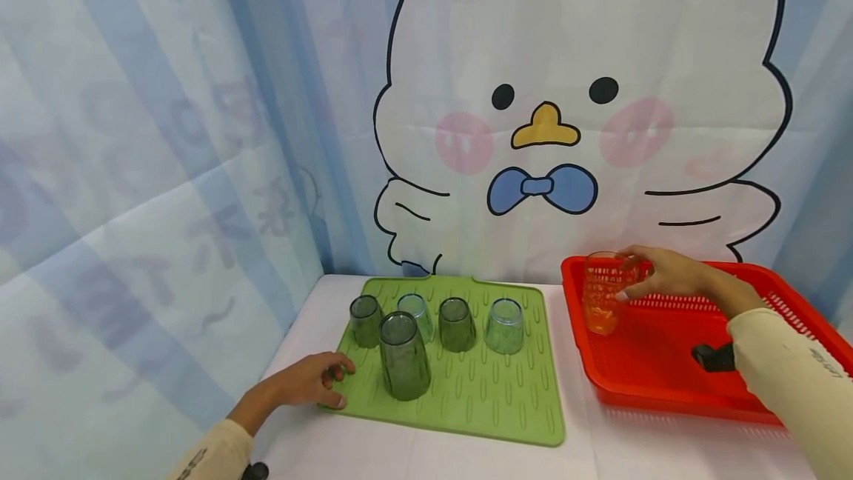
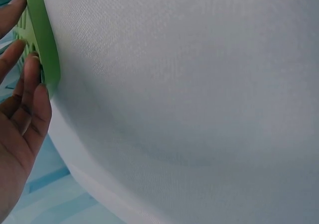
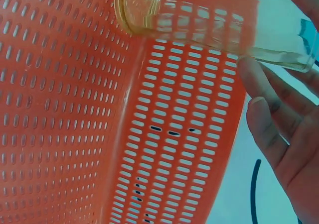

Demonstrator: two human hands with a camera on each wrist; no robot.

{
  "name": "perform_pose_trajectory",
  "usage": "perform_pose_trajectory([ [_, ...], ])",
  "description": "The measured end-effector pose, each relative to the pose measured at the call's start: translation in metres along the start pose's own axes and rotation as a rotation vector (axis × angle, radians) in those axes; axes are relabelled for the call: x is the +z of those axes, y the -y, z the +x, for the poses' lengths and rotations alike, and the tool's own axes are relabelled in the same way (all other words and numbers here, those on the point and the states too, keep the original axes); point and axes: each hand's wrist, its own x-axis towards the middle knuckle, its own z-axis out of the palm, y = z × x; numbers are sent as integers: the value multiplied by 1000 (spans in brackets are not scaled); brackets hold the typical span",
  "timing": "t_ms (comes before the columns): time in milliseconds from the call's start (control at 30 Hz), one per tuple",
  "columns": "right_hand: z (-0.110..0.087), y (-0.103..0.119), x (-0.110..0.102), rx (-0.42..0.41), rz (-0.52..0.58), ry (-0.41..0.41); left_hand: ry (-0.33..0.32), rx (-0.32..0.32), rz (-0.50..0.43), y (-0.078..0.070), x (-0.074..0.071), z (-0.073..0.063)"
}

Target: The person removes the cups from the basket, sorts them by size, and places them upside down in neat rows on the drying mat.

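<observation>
Inside the red basket's left end stands a tall clear glass [image 1: 602,302], its base at the basket floor. My right hand [image 1: 673,280] holds this glass near the rim, thumb in front and fingers round the far side; the right wrist view shows fingertips [image 3: 247,67] at the glass wall [image 3: 279,55]. Loosely bent, my left hand [image 1: 308,380] rests at the front left corner of the green drying mat [image 1: 480,406]. Closest to it on the mat is a tall grey-green glass [image 1: 406,361], upside down. In the left wrist view, its fingers [image 2: 37,104] lie beside the mat's edge [image 2: 47,50].
Behind the tall glass, two short dark glasses [image 1: 366,324] [image 1: 457,328] and two short clear ones [image 1: 418,310] [image 1: 505,328] sit on the mat. The perforated red basket [image 1: 666,398] stands right of it on a white tablecloth [image 1: 433,458]. A printed curtain [image 1: 546,35] hangs behind.
</observation>
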Motion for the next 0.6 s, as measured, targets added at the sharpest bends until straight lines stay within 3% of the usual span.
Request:
perform_pose_trajectory([
  [600,-17,11,-8,-27,-8,-87,-12,39,-54,-9,-6,-9],
])
